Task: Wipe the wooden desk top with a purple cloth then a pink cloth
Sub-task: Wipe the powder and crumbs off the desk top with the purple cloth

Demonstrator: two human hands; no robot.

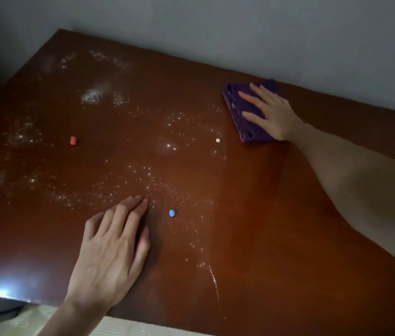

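Note:
The reddish-brown wooden desk top (264,214) fills the view. White powder (94,94) is scattered over its left and middle; the right part looks smooth and free of powder. My right hand (270,111) lies flat, fingers spread, pressing on a folded purple cloth (245,105) at the far right near the wall. My left hand (114,246) rests palm down on the desk near the front edge, holding nothing. No pink cloth is in view.
Three small lumps lie on the desk: a red one (73,140) at the left, a blue one (172,213) beside my left hand, a pale one (217,140) left of the cloth. A grey wall (240,32) borders the far edge. A bright glare (2,291) marks the front-left edge.

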